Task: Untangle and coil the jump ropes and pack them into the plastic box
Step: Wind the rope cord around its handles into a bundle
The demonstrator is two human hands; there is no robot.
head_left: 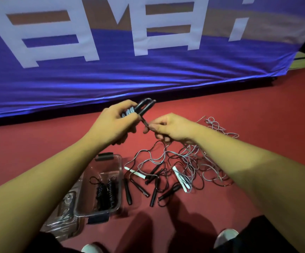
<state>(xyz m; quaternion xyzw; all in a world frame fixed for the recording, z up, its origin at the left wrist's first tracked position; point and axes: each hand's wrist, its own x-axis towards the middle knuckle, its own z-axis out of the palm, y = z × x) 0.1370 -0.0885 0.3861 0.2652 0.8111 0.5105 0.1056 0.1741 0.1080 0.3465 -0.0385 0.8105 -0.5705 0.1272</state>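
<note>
The person holds one jump rope up in front of the body, above the red floor. The left hand is closed around its two black handles, which lie side by side and point up and away, with some turns of grey cord under the fingers. The right hand is just beside it and pinches the thin dark cord of this rope between thumb and fingers, close under the handles. From the right hand the cord goes down to the floor.

On the floor under the hands lies the tangle of ropes: thin grey and black cords in many loose loops that cross each other. Several black handles and two white handles lie among them, pointing in different directions.

The clear plastic box stands on the floor just left of the tangle, open, with dark clips at both short ends. Inside it lies a coiled black rope, wound tight in two dark bundles with a small loop at the far end of each. The clear lid lies at the left of the box, partly under the left arm.

Behind the hands hangs a blue banner with big white letters.
</note>
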